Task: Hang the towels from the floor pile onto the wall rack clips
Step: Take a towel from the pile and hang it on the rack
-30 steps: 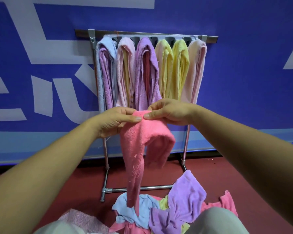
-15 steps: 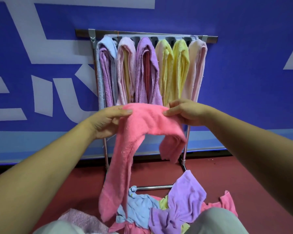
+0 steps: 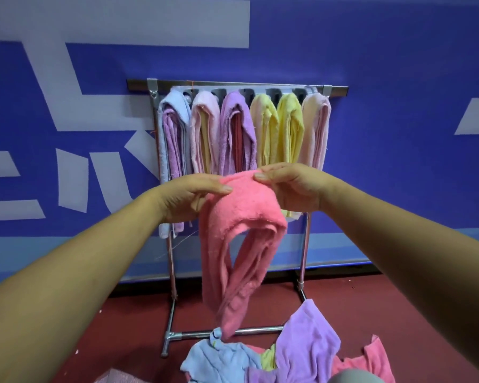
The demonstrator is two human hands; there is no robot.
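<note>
A pink towel (image 3: 241,217) hangs folded in front of me, its tail dangling down to the floor pile (image 3: 288,357). My left hand (image 3: 188,194) pinches its top fold on the left. My right hand (image 3: 291,186) pinches the same fold on the right, the two hands close together. Behind them stands the metal rack (image 3: 335,91) against the blue wall, with several towels hung from its clips: light blue, pale pink, purple (image 3: 237,134), two yellow and a cream one. The pile holds light blue, purple, yellow and pink towels.
The rack's legs (image 3: 172,294) and base bar (image 3: 249,331) stand on the red floor right behind the pile. My knee (image 3: 351,377) shows at the bottom edge. A pinkish cloth (image 3: 116,377) lies at the bottom left.
My hands spread the pink towel's top edge apart, then brought it together again into a fold. The towel's tail swung left and back to hang over the pile.
</note>
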